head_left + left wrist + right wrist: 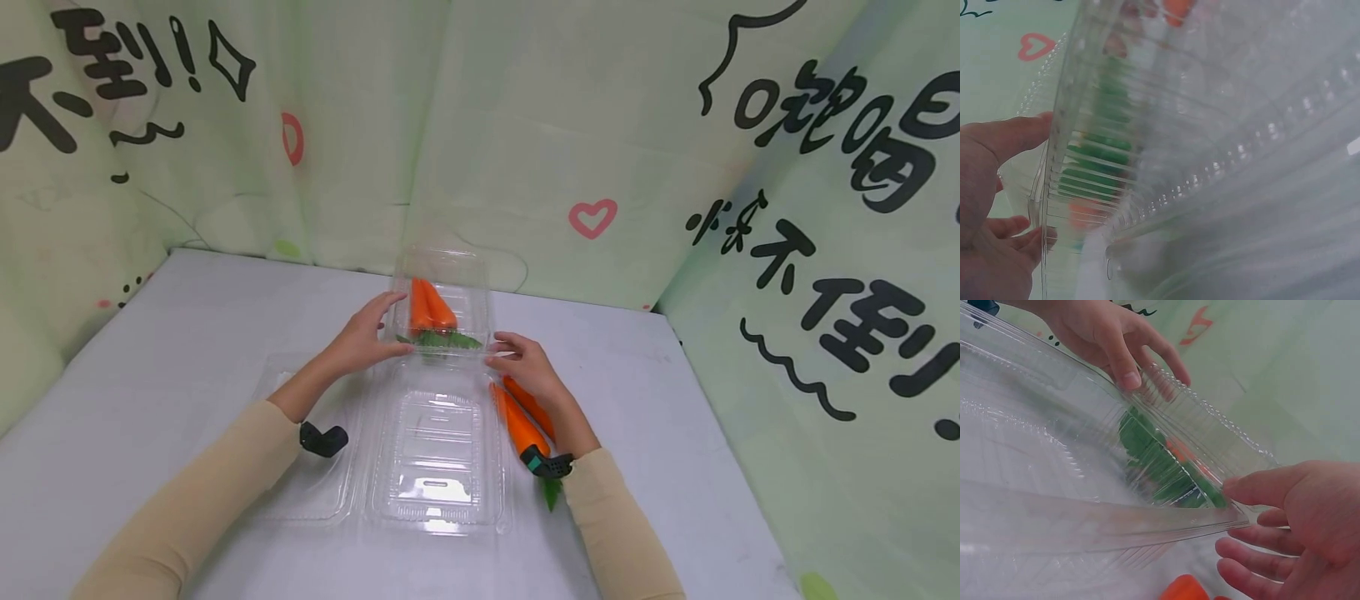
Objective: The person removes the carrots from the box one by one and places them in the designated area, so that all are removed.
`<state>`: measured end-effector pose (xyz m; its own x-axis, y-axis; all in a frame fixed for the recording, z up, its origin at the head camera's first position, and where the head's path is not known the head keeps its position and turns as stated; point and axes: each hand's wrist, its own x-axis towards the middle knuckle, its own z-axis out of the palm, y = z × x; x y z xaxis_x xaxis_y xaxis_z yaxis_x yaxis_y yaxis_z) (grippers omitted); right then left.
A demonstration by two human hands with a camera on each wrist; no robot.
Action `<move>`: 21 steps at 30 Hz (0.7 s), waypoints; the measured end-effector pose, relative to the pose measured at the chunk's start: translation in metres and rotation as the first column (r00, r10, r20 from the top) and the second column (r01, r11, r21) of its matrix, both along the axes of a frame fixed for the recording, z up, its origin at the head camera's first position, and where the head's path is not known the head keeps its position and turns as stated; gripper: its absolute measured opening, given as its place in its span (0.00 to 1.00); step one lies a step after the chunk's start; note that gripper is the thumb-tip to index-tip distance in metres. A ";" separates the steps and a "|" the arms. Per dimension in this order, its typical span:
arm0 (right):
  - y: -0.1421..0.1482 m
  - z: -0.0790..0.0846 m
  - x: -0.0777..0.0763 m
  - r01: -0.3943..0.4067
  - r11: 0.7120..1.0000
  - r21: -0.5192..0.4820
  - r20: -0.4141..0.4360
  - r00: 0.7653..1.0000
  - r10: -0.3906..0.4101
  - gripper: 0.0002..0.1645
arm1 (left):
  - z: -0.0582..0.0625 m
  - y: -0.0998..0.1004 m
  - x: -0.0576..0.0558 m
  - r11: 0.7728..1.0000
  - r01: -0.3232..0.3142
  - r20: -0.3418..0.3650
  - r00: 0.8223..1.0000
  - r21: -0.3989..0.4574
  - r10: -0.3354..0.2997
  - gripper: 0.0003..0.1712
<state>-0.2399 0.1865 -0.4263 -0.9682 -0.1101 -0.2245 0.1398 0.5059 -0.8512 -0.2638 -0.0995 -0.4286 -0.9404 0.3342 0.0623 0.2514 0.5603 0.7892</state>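
A clear plastic clamshell box (472, 308) stands at the far side of the table, between the two hands. Inside lie two orange carrots (431, 307) with green leafy tops (442, 339) toward the near edge. My left hand (367, 336) holds the box's left side, thumb on the near rim and fingers behind. On the right, my right hand (1310, 519) pinches the near corner between thumb and fingers. Toward me extends a clear ribbed plastic tray (438, 450); whether it joins the box I cannot tell.
Two more carrots (525, 425) lie on the table beneath the right wrist, right of the tray. Another clear plastic piece (315, 492) lies under the left forearm. Pale green printed curtains (525, 125) border the white table (637, 400) at the back and sides.
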 end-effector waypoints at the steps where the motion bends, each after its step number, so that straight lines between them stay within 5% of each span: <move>1: 0.000 -0.001 0.000 0.002 1.000 0.000 0.000 1.000 -0.002 0.35 | 0.000 0.000 0.000 1.000 0.000 0.006 1.000 -0.001 0.000 0.50; 21: -0.003 0.004 0.003 0.078 0.992 -0.099 -0.048 0.995 -0.083 0.33 | -0.001 0.005 -0.001 1.000 0.025 -0.006 1.000 -0.006 -0.025 0.52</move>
<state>-0.2372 0.1833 -0.4224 -0.9848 -0.0496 -0.1662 0.1317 0.4098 -0.9026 -0.2646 -0.0941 -0.4297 -0.9315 0.3578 0.0655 0.2698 0.5587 0.7842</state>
